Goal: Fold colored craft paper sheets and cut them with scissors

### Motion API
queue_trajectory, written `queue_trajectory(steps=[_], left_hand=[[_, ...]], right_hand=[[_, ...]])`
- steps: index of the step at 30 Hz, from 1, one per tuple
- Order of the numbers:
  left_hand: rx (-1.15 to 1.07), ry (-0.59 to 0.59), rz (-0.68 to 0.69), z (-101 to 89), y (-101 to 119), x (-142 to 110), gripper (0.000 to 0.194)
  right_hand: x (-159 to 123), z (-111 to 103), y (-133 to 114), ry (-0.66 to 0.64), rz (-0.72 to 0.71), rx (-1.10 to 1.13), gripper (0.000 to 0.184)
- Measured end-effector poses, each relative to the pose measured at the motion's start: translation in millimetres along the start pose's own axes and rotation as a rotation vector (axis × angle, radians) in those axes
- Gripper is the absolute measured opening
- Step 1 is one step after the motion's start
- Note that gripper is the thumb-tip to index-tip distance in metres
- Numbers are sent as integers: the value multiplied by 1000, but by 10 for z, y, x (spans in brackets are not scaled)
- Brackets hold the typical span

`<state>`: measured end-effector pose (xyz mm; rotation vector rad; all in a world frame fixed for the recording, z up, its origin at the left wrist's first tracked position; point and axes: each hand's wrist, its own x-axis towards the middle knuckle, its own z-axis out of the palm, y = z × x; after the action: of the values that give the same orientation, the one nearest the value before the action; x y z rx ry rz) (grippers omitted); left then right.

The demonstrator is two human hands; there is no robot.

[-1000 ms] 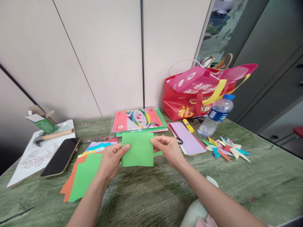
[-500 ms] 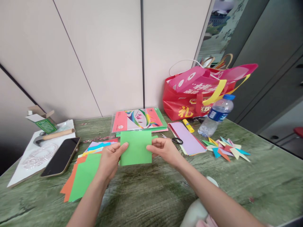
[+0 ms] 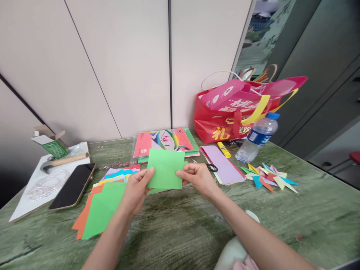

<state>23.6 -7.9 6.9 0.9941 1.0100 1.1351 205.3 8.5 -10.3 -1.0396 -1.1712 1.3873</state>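
A square of green paper is held up above the table, facing me. My left hand pinches its left edge, thumb in front. At its right edge my right hand pinches with thumb and fingers. Another piece of green paper shows partly below and to the right behind the square; how it lies is mostly hidden. Left of my left hand lies a fanned stack of coloured paper, green on top. Behind the square is a pink packet of coloured paper.
On the right are black-handled scissors, purple paper strips, a yellow glue stick, a water bottle, folded paper pieces and a red bag. Leftward lie a phone, a hammer and a bead string.
The green square has risen slightly and shifted right, tilting a little. My left hand moved right with it, and more green paper now shows beneath. My right hand has barely moved.
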Motion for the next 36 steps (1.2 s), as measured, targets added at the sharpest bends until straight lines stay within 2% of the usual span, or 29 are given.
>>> queue_trajectory(steps=[5,11,12,14,16,17,19,21,23,25,31,36], left_hand=[[-52,37,-8,-4,-13,21,23],[14,19,19,-31,9,3,21],[53,22,33,-37,12,-1,21],[189,16,70,-42,17,-10,26],[403,-36,97,-29,19,-24,34],[520,-80,101,-15,18,-34,38],[711,-193,87,22,12,-56,42],[818,-305,65,56,1,-76,42],[871,-385,49,76,-8,-88,39],[907,-413,48,81,-10,-93,38],[894,-349,160,92,35,-108,30],[944,-345,177,106,25,-114,31]], right_hand=[[-15,29,0,-25,25,16,30],[16,-7,32,-53,12,-8,28],[19,-21,21,-38,-32,-30,30],[9,-50,-25,49,-211,-146,45],[-24,-67,-84,146,-481,-374,56],[-46,-69,-110,144,-610,-503,53],[-90,-58,-136,42,-805,-714,38],[-119,-36,-126,-97,-892,-838,24],[-127,-15,-92,-186,-900,-896,15],[-119,-3,-59,-215,-874,-914,10],[-93,6,-29,-136,-820,-864,5],[-120,47,-28,-134,-818,-902,5]])
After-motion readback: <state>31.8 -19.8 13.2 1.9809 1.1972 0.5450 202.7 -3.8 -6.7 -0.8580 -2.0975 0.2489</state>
